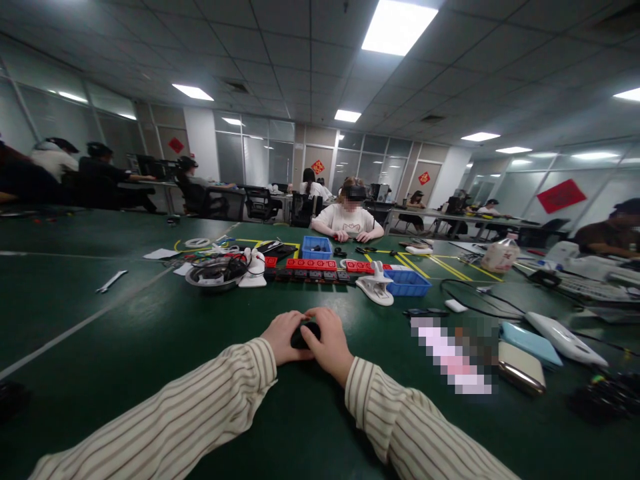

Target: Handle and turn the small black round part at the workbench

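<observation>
In the head view, a small black rounded object [306,334], shaped much like a computer mouse, sits low at the green table, largely covered by my fingers. My left hand [284,337] curls around its left side. From the right, my right hand [330,341] wraps over it, with the thumb across its front. The two hands' fingertips meet at its far side. Beyond them lies a row of red and black socket blocks [320,270], with a white clip-like stand [376,287] in front of its right part.
A metal bowl of cables [213,277] stands left of the row, and a wrench [111,281] lies farther left. Blue bins [407,283] stand beyond my hands. At right are a cream power bank [521,368], a light blue case [531,343] and cables. A person [349,217] sits opposite.
</observation>
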The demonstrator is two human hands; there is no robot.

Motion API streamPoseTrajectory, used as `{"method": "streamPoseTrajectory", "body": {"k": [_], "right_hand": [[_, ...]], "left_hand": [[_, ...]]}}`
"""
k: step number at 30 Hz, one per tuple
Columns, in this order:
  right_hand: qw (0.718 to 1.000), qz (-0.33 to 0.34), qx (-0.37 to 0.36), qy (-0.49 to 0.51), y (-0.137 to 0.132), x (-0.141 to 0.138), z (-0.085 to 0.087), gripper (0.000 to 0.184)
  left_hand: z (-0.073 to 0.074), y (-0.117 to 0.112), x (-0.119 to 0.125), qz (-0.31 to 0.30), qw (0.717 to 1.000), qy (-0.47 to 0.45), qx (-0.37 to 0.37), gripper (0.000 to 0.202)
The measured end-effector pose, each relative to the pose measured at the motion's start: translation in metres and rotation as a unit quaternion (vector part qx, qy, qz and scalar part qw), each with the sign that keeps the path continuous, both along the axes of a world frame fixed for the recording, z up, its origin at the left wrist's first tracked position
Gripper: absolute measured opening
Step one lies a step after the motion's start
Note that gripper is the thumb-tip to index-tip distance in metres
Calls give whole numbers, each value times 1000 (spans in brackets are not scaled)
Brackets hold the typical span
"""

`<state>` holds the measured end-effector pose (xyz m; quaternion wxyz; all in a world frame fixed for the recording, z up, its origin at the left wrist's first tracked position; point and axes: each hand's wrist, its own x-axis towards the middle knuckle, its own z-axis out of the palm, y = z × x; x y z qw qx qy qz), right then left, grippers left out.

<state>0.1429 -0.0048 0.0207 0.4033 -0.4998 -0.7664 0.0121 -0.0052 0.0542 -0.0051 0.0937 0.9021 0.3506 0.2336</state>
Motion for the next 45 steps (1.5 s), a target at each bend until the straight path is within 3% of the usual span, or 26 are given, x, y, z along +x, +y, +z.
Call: {"method": "streamPoseTrajectory", "body": {"k": [5, 11, 15, 20, 29, 36, 40, 45], "right_hand": [[998, -60, -18, 3, 6, 0, -7, 22], [998, -48, -28, -12, 7, 0, -6, 19], [1000, -6, -22, -21, 4, 0, -2, 8], [999, 39, -15, -25, 0, -1, 0, 23], [999, -30, -22, -2, 5, 3, -4, 22], [998, -54, -25, -6, 5, 0, -5, 26], [999, -39, -27, -3, 5, -1, -6, 20], [997, -51, -2, 60, 14, 8, -8, 25]], "left_hand": [[4, -6, 2, 12, 1000, -8, 17, 57], [4, -3, 1, 2, 1000, -5, 12, 36], [0, 4, -1, -16, 1000, -4, 0, 39], [-5, 7, -2, -31, 1000, -2, -5, 42], [3, -3, 0, -13, 1000, -11, 15, 57], [7, -6, 1, -5, 999, 8, 32, 48], [7, -6, 1, -2, 999, 20, 33, 36], [7, -4, 1, 13, 999, 21, 25, 37]]}}
